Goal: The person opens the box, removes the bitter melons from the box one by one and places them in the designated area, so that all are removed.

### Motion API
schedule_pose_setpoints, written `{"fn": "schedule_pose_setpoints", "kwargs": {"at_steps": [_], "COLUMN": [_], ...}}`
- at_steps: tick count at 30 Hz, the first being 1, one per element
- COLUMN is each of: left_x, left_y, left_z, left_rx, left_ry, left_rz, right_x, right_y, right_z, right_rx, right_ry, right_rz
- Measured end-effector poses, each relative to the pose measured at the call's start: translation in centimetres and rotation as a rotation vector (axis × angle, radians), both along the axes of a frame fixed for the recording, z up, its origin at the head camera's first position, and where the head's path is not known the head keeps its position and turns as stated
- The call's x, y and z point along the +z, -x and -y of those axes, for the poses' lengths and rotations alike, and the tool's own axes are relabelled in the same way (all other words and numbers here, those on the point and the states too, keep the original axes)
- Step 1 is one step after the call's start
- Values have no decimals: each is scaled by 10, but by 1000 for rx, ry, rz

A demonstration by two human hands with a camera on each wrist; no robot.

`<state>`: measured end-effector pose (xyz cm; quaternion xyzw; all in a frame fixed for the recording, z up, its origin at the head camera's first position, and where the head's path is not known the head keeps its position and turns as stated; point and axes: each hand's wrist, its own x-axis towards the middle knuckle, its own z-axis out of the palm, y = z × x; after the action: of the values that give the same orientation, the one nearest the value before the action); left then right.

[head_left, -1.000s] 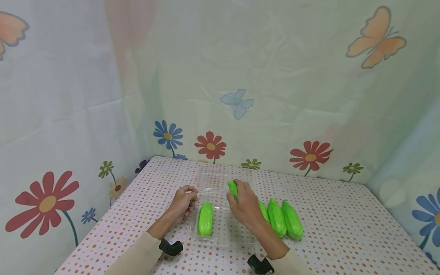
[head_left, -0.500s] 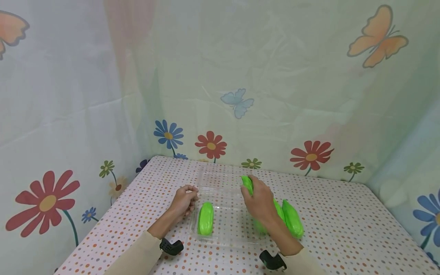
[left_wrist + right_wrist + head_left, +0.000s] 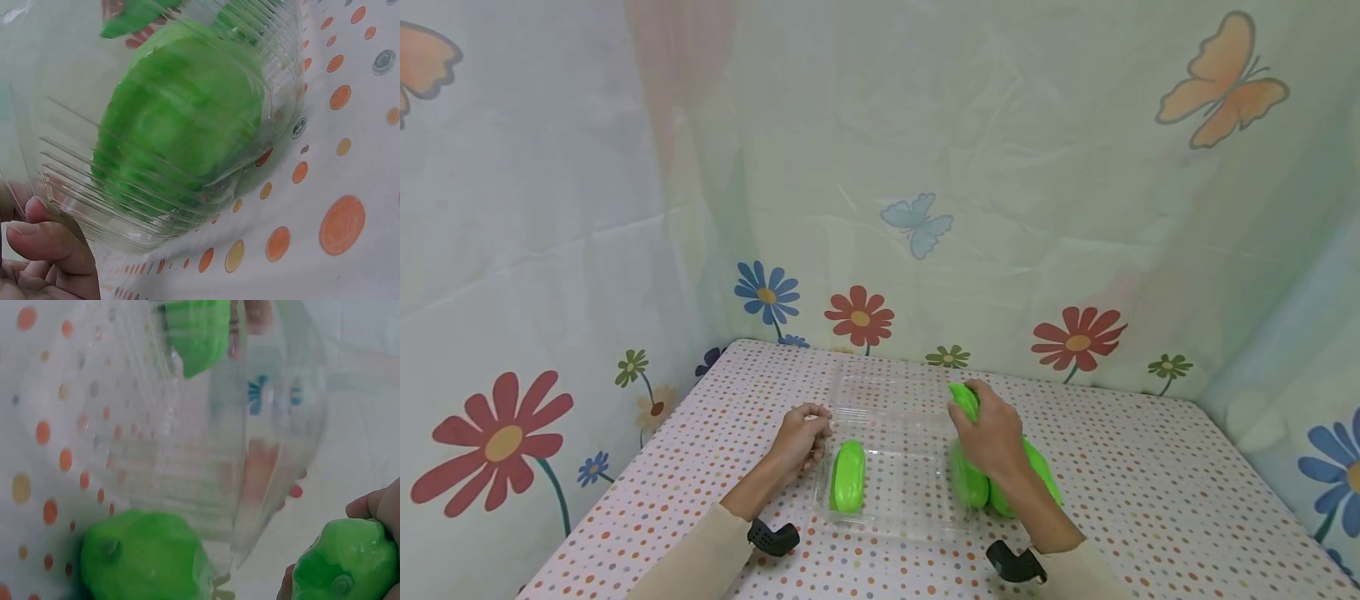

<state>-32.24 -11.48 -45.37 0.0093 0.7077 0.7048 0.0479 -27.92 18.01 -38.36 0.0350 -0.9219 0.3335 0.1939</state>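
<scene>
A clear plastic clamshell box [image 3: 898,492] lies opened out, its lid [image 3: 880,390] spread toward the back. In its left side sits one bright green, ridged, gourd-like vegetable [image 3: 848,477], seen through the wall in the left wrist view. My left hand [image 3: 797,437] pinches the box's left rim; the fingertips [image 3: 44,240] show at that edge. Just right of the box, my right hand [image 3: 992,429] grips another green gourd [image 3: 344,565] above the ones on the table, its tapered end pointing away from me.
Right of the box, several more green gourds [image 3: 970,482] lie side by side on the dotted tablecloth [image 3: 1150,500], partly hidden by my right hand and wrist. A printed curtain [image 3: 1000,275] with flowers and butterflies stands around the table.
My right hand has moved right with the green gourd, from over the box to over the row beside it. The left hand, the box and the gourd inside have stayed in place.
</scene>
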Motion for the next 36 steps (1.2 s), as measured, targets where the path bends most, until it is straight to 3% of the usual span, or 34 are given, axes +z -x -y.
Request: {"fn": "schedule_pose_setpoints", "kwargs": {"at_steps": [21,36], "left_x": [-2,-2], "left_y": [1,0], "left_z": [1,0], "left_rx": [-9,5], "left_ry": [-6,-3], "left_rz": [-6,-17], "right_x": [2,-10], "right_y": [8,15], "right_z": [-57,-93], "right_rx": [-55,-97], "right_ry": [-27,-56], "right_rz": [46,132]}}
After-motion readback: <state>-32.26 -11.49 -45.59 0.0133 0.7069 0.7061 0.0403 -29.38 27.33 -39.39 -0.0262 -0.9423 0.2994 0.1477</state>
